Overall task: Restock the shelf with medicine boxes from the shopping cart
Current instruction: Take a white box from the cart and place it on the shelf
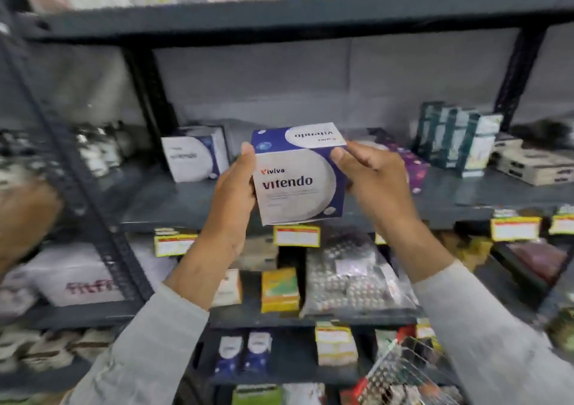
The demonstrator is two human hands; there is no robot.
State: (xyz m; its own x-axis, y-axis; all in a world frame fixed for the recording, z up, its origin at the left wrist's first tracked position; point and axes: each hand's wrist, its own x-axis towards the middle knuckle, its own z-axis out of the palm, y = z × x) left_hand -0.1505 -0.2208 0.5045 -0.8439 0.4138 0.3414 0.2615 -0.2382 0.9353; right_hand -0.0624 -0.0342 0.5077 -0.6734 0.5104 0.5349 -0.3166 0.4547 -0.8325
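Note:
A white and blue Vitendo medicine box is held up in front of the dark metal shelf. My left hand grips its left side and my right hand grips its right side near the top. A second Vitendo box stands on the same shelf board, behind and to the left. The wire shopping cart shows at the bottom right, below my right sleeve.
Purple boxes lie behind my right hand, teal and white boxes stand at the shelf's right. The lower boards hold a yellow box, a bag of blister packs and yellow price labels. A black upright stands left.

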